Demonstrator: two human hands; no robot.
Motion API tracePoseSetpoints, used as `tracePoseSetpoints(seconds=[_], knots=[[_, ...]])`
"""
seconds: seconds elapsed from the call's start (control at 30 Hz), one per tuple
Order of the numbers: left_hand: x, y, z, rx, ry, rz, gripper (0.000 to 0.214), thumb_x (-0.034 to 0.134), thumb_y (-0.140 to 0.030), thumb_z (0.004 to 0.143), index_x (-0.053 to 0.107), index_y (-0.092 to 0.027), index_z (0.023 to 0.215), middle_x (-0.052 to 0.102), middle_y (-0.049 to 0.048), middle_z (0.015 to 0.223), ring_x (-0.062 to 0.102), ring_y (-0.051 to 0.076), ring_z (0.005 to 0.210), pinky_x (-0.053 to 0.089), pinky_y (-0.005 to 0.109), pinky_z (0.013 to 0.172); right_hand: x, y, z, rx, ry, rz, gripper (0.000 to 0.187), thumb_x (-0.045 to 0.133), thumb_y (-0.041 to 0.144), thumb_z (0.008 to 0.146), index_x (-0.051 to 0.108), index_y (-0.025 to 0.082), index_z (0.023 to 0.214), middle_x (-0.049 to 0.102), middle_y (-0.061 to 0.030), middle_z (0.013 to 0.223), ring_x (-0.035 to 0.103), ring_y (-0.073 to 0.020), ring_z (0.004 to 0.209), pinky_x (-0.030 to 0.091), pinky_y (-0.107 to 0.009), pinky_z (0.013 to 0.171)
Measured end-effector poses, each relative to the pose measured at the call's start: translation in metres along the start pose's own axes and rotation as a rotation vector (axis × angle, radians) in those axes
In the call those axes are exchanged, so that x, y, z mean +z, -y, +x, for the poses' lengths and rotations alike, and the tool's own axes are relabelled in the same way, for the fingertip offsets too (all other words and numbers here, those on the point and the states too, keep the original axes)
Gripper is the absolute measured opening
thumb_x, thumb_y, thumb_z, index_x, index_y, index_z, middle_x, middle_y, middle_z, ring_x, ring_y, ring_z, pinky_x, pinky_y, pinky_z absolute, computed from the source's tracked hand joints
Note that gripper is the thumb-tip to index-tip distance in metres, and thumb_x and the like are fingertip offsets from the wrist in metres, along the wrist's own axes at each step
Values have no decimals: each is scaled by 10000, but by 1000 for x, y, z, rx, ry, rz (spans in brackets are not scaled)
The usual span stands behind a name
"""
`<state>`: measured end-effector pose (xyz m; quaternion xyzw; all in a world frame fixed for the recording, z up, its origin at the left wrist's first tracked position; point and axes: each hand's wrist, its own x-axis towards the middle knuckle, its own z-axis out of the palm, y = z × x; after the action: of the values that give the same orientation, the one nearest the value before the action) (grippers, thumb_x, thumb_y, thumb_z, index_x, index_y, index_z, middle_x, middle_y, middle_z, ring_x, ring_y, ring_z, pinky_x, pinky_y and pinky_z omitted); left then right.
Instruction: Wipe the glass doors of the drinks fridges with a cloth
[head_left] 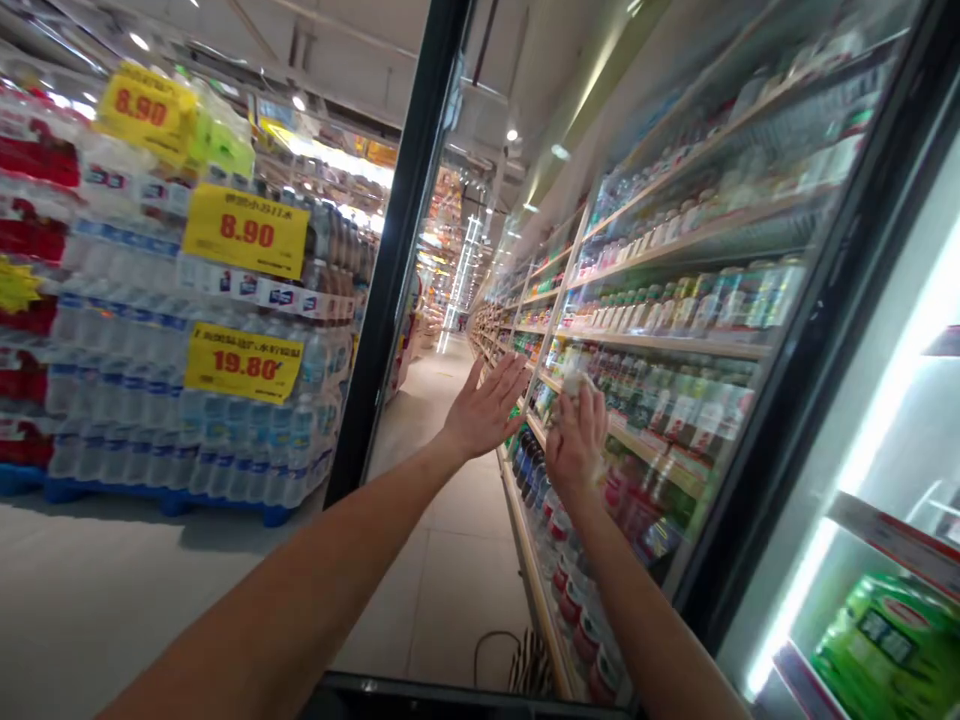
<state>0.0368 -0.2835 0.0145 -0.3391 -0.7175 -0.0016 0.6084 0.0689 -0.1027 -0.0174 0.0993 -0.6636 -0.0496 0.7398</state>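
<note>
A glass door [465, 560] with a dark frame stands in front of me, swung out at an angle. My left hand [487, 405] is laid flat against the pane or just before it, fingers stretched out and holding nothing. Slightly to its right, my right hand [576, 440] presses a crumpled white cloth [576, 378] toward the glass. Motion blurs the cloth, and most of it is hidden behind the fingers. Rows of bottled drinks [675, 300] on long shelves show through the glass or mirrored in it; I cannot tell which.
Left of the door, shrink-wrapped water bottles [120, 390] are stacked on a blue pallet [165, 498] under yellow price signs [247, 230]. A lit cooler shelf [892, 540] with a green package [892, 650] is at right. A striped bag [529, 662] shows low in the pane.
</note>
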Motion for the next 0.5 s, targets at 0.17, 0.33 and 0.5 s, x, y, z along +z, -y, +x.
tracePoseSetpoints(seconds=[0.17, 0.33, 0.5], knots=[[5, 1, -1, 6, -4, -3, 627, 365, -431, 890, 230, -111, 1412, 254, 121, 1480, 128, 247, 1392, 128, 523, 1111, -3, -15, 0, 12, 22, -38, 475, 399, 208, 828, 471, 198, 1297, 427, -125, 1386, 287, -265, 1344, 293, -503, 1044], [7, 2, -2, 9, -22, 3, 625, 340, -435, 898, 223, -100, 1412, 248, 110, 1482, 137, 251, 1390, 129, 524, 1110, -8, -44, 14, 271, -127, -93, 484, 352, 200, 842, 456, 139, 1311, 368, -169, 1415, 256, -280, 1355, 291, -529, 1039], [8, 2, -3, 1, -18, 10, 637, 344, -454, 895, 219, -111, 1416, 266, 124, 1474, 116, 241, 1394, 120, 514, 1116, 3, -10, 12, 38, 1, -30, 463, 380, 205, 844, 471, 181, 1297, 421, -131, 1388, 255, -256, 1359, 290, -493, 1054]])
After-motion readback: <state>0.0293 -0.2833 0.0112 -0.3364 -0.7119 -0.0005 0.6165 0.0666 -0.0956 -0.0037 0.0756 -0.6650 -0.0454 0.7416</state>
